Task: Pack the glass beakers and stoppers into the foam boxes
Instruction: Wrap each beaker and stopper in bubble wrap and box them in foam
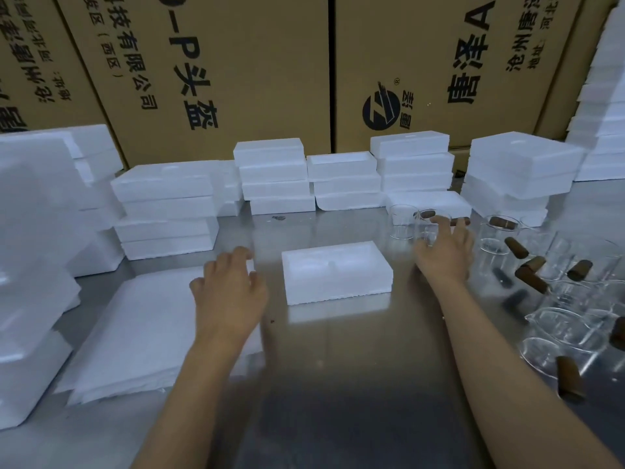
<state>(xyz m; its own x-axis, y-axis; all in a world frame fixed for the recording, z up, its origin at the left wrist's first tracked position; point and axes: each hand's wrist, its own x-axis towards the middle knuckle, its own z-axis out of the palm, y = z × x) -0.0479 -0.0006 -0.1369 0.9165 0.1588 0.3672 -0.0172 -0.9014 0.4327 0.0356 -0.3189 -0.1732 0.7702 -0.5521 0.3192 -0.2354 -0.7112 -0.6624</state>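
An open white foam box [338, 282] with moulded recesses lies in the middle of the steel table. Several clear glass beakers [571, 330] and brown stoppers [531, 279] are scattered at the right. Two more beakers stand behind the box, one [402, 225] at the left and one [426, 231] at my right hand. My right hand [446, 252] reaches over that second beaker, fingers spread, thumb and forefinger on either side of it. My left hand [230, 292] hovers left of the box with loosely curled fingers, holding nothing.
A stack of flat foam sheets [135, 330] lies under my left hand. Piles of closed foam boxes [274, 177] line the back and left [30, 231]. Large cardboard cartons [236, 62] form a wall behind. The steel table [338, 384] shines in front of me.
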